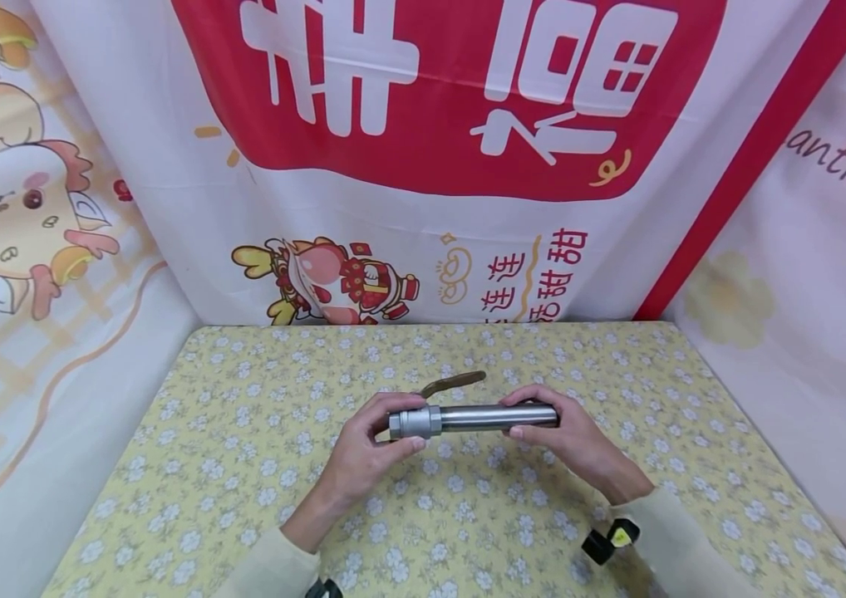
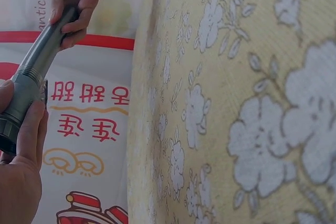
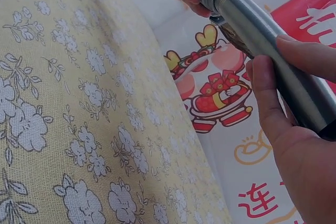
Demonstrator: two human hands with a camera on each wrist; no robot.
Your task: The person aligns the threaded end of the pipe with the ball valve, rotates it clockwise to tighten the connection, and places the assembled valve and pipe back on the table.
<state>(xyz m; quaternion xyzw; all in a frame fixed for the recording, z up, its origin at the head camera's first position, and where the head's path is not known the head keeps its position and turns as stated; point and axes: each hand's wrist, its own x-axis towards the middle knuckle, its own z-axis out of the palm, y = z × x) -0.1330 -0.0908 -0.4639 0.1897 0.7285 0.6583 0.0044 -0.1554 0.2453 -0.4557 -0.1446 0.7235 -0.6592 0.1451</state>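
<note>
While a flowered tablecloth point(image 1: 243, 498) is spreading below, a steel pipe point(image 1: 471, 418) is being held above it.
The right hand point(image 1: 571, 433) is curling round one end, the left hand point(image 1: 360, 455) is gripping a grey fitting point(image 1: 415, 423) on the other, and behind, a brown lever point(image 1: 456, 381) is extending.

Both hands point(image 1: 359, 455) point(image 1: 582, 438) — curled, apart
</note>
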